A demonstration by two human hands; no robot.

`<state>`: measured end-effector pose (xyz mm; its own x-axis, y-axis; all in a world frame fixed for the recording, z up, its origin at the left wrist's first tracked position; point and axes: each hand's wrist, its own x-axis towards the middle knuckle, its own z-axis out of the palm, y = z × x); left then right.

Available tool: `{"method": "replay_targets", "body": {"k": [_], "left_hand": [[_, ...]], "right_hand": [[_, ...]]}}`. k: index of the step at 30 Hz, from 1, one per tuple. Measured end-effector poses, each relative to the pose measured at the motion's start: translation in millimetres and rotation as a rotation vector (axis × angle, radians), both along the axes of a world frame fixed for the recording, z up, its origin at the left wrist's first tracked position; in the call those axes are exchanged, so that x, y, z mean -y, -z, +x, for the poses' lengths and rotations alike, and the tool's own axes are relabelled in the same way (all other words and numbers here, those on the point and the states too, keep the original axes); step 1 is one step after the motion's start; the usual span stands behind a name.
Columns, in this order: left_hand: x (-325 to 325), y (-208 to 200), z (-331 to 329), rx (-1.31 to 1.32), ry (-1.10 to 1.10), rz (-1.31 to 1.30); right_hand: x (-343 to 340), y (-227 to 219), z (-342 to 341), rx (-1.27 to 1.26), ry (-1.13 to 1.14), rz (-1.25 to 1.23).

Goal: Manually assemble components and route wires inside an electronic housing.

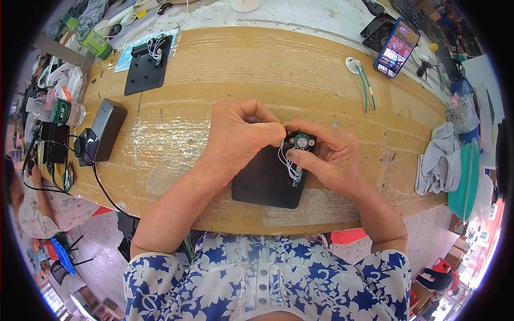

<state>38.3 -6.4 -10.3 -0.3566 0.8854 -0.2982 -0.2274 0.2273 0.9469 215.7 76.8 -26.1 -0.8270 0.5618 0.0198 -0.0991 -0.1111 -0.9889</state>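
A black plastic panel [267,179] lies on the taped cardboard in front of me. At its far right corner sits a round electronic part [302,141] with a green rim. Thin white wires [289,163] loop from there to a small green circuit board [296,178] on the panel. My right hand [334,152] is closed around that corner, index finger beyond the round part and thumb on its near side. My left hand [243,131] is pinched shut at the same corner, beside the white wires; whatever lies between its fingertips is hidden.
A similar wired black panel [144,72] rests at the far left, near a green bottle [91,40]. Left stand a grey box-shaped device [108,128] with a black cable and a clear bottle [61,111]. A phone [396,48], green wires [365,88] and grey cloth [440,160] are right.
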Motion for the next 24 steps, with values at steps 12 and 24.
{"method": "replay_targets", "body": {"k": [12, 24], "left_hand": [[5, -19, -22, -0.059, 0.224, -0.055], [6, -22, -21, -0.064, 0.204, -0.053]], "right_hand": [[-10, 5, -4, -0.015, 0.007, -0.276], [-9, 8, -5, -0.019, -0.015, -0.423]]}}
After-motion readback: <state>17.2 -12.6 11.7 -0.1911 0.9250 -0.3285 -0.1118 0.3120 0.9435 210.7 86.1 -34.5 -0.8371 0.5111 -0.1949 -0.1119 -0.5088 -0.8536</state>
